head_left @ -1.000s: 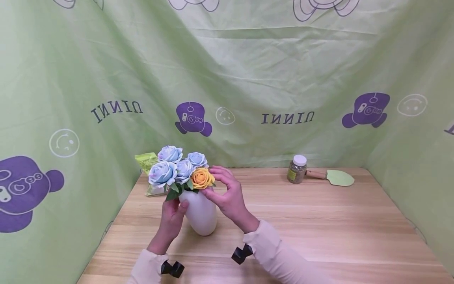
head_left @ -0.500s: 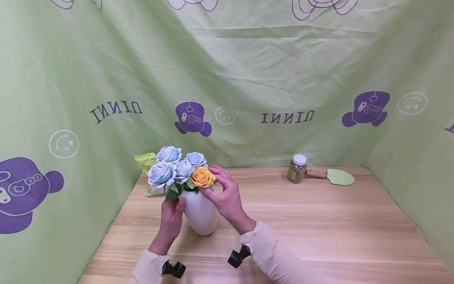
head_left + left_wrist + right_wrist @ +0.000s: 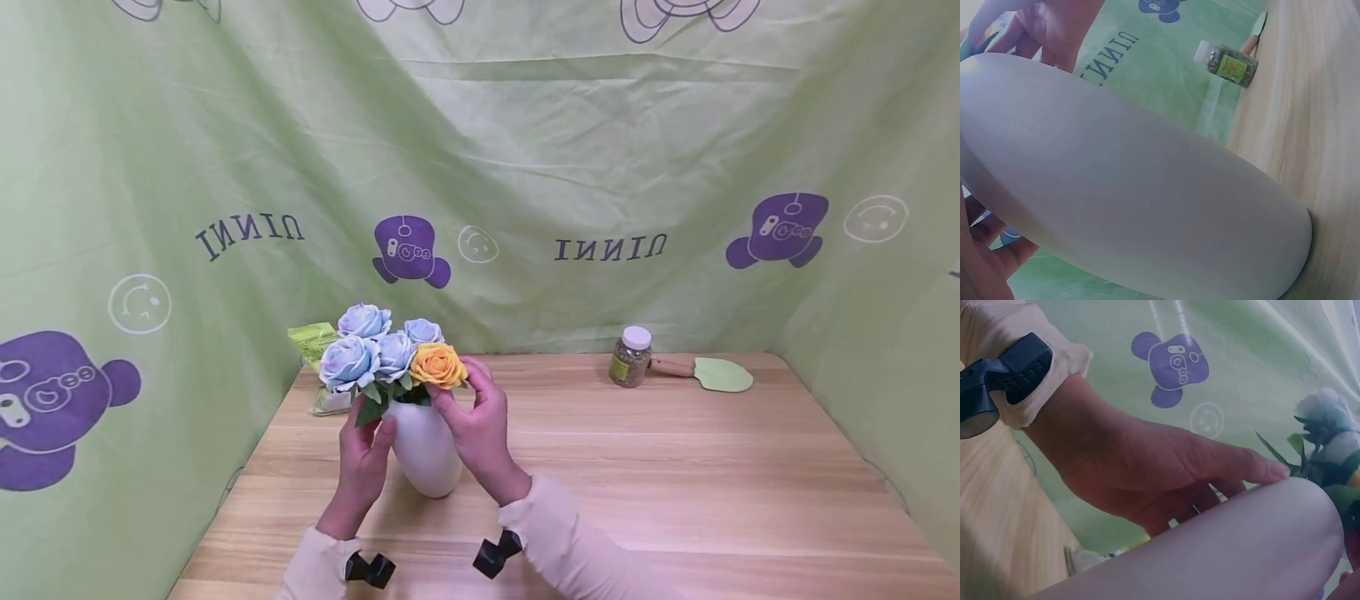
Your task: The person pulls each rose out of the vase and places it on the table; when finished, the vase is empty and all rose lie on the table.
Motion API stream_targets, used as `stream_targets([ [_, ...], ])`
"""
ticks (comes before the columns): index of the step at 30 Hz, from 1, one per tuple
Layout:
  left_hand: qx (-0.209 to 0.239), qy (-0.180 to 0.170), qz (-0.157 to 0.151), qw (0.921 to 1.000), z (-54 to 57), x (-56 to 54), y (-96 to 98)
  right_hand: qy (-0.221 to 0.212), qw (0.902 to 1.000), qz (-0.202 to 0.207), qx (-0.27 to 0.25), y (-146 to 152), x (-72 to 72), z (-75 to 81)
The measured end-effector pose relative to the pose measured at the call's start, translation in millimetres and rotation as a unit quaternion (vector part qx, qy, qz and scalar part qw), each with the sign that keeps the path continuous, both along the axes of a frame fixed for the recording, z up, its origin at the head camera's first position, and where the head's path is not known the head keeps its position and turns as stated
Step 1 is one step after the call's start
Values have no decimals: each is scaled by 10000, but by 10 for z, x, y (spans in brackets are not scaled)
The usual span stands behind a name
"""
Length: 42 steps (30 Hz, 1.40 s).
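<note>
A white vase (image 3: 426,450) stands on the wooden table, holding several pale blue roses (image 3: 351,362) and one orange rose (image 3: 438,365). My left hand (image 3: 362,458) grips the vase near its mouth from the left, thumb along the side facing me. In the right wrist view this left hand (image 3: 1166,462) lies along the vase wall, with its thumb tip by the rim. At the right of the mouth my right hand (image 3: 482,425) pinches the orange rose just under its bloom. The left wrist view is mostly filled by the vase (image 3: 1135,181); the stems inside are hidden.
A green packet (image 3: 313,340) lies behind the flowers, partly covered by them. Toward the back right are a white-capped jar (image 3: 631,358) and a small trowel (image 3: 722,375) with a wooden handle. Green printed cloth (image 3: 525,158) surrounds the wooden table (image 3: 675,467).
The orange rose has shifted slightly up and to the right with my right hand, whose wrist has come a little lower. My left hand keeps its place on the vase.
</note>
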<state>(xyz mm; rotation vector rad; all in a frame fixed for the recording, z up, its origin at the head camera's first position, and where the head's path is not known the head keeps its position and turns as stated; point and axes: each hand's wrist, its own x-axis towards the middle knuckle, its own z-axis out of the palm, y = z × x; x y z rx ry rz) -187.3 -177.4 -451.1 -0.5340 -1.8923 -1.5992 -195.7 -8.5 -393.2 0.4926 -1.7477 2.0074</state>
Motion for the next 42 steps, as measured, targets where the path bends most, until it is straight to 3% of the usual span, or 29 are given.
stream_targets([
  [7, 86, -130, 8, 9999, -12, 0, -5, 351, 9986, -210, -323, -42, 30, 14],
  [19, 184, -280, -100, 9994, 52, 22, 34, 333, 9981, -211, -484, -38, 7, 43],
  [42, -54, -252, 40, 9997, 73, 41, 26, 320, 9970, -113, -701, -47, 6, 47],
])
